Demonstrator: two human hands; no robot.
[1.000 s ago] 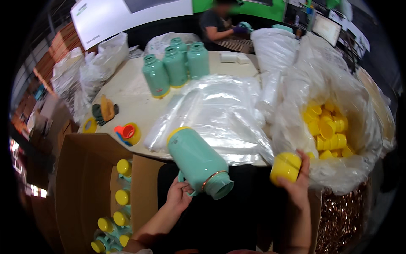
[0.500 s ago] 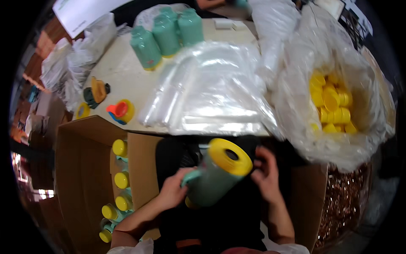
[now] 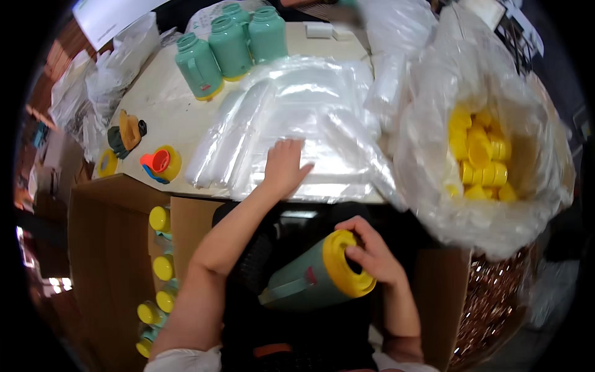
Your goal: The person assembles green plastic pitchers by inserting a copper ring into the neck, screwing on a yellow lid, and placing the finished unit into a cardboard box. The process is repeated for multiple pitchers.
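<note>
My left hand (image 3: 286,166) lies on a stack of clear plastic bags (image 3: 310,111) on the table, fingers stretched out and thumb apart. Over my lap, a green thermos jug (image 3: 300,286) is tilted on its side, its yellow end with a dark round opening turned up to the right. My right hand (image 3: 377,259) grips that yellow end, fingers over the outer rim and thumb by the opening. The jug's handle faces me, with a small pink mark close to it.
Several green jugs (image 3: 230,49) stand uncapped at the back left. A cardboard box (image 3: 105,248) on the left holds yellow-capped jugs (image 3: 162,266). Right, a clear bag (image 3: 421,142) contains yellow caps (image 3: 480,149), above a container of shiny brown pieces (image 3: 493,304). Tape (image 3: 107,162) lies at the table's left edge.
My left hand has let go of the jug's handle and moved up onto the plastic bags. My right hand has closed on the yellow end, and the jug has turned and tipped lower.
</note>
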